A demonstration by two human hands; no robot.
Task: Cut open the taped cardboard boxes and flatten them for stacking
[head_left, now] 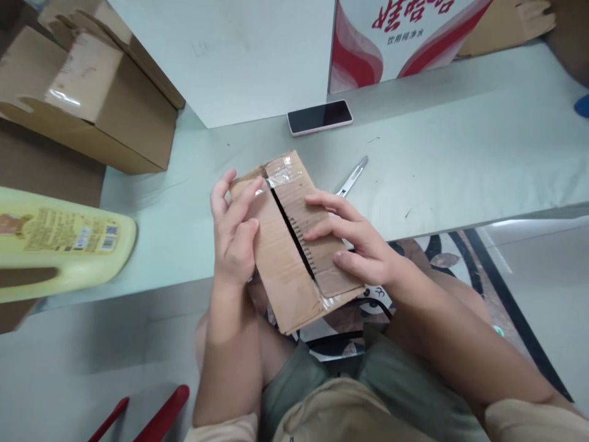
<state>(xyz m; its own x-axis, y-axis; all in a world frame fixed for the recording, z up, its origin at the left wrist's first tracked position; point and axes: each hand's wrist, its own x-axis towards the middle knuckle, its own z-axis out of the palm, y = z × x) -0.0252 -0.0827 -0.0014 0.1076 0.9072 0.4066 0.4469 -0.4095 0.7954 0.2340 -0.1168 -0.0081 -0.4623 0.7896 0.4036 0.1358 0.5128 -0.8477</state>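
Note:
A small flattish cardboard box (pixel 288 264) is tilted over the front edge of the bench, above my lap. Clear tape covers parts of its two ends, and a dark gap with ragged corrugated edges runs between its two top flaps. My left hand (pixel 234 230) grips the left side, fingertips at the upper left corner. On the right flap lie the curved fingers of my right hand (pixel 352 236), holding that side. Just beyond the right hand is a silver utility knife (pixel 354 175), its lower end hidden behind the fingers.
A black-screened phone (pixel 319 118) lies by a large white box (pixel 239 55). Larger cardboard boxes (pixel 133 110) and a yellow jug (pixel 69 245) stand at left. Behind are a red-and-white carton (pixel 396 43) and another person's hand (pixel 536 18). Red legs (pixel 163 414) rise from the floor.

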